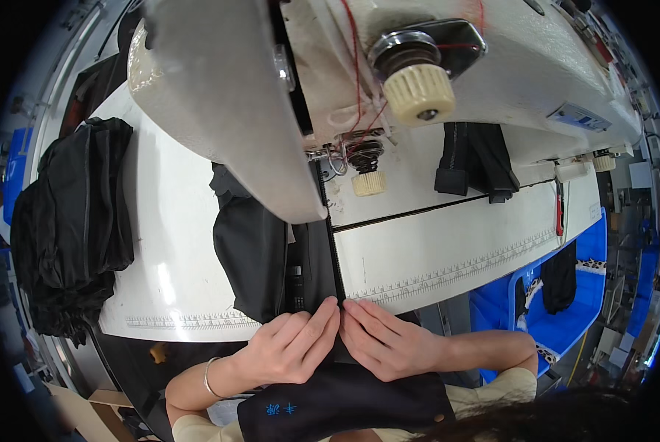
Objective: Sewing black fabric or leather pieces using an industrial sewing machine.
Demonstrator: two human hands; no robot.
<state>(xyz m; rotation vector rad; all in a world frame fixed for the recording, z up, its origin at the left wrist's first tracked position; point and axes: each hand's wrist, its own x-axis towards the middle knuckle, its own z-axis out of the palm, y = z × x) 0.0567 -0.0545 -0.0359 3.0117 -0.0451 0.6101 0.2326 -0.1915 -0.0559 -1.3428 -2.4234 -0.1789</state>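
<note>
A black fabric piece (252, 254) lies on the sewing machine's white table, partly hidden under the machine head (234, 96). Along its right side a narrow black strip (335, 258) runs from the needle area to my hands; whether it is zipper tape I cannot tell. At the table's near edge my left hand (293, 345) pinches the fabric's edge between thumb and fingers. Close beside it, fingertips almost touching, my right hand (389, 342) is closed on the strip. The needle and presser foot are hidden behind the machine head.
Black fabric pieces (75, 214) are heaped at the table's left. Folded black strips (473, 162) lie under the machine arm, with a red-handled tool (560, 210) at the right. A blue bin (591, 283) holding black cloth stands below right. Red thread (355, 66) hangs by the tension knob (418, 92).
</note>
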